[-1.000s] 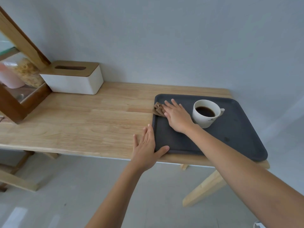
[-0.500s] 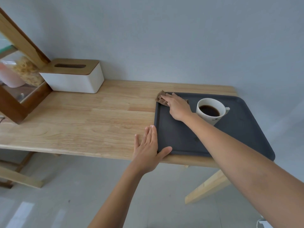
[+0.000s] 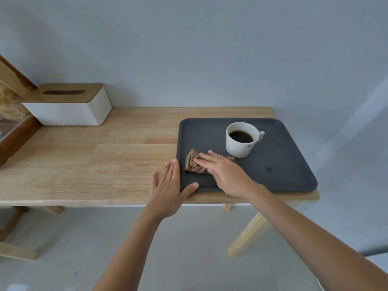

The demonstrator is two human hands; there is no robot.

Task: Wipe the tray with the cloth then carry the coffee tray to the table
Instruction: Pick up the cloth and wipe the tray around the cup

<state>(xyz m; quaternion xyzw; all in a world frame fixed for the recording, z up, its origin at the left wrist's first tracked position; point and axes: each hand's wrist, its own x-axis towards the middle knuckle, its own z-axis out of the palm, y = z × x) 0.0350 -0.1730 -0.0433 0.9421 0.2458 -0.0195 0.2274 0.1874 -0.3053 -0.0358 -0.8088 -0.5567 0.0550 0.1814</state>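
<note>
Since half a second back, my right hand has dragged the cloth from the far left corner of the tray down toward its near left corner. The view has shifted too — the tray sits lower in frame.

Right hand: flat, palm down, fingers stretched out and close together, pressing on the brown cloth. Not a grip — the cloth is pinned under the fingers and bunches out past the fingertips on the left, with a small bit showing on the far side of the hand as well. The cloth lies wholly on the tray floor, near the left rim.

Left hand: open and flat on the table, fingers together, laid along the outside of the tray's left rim, touching it. The thumb is spread out to the right and lies against the tray's near left corner. It holds nothing.

Tray: dark grey, rounded corners, on the right end of the wooden table. Its near edge runs close to the table's front edge; its near right corner reaches the table's right end. A small stain shows on the tray floor toward the near right.

Cup: white, upright, dark coffee in it, handle pointing right. It stands in the far middle of the tray, just beyond the right hand, not touching it.

Tissue box: white with a wooden lid, at the table's back left, well apart from the tray.
</note>
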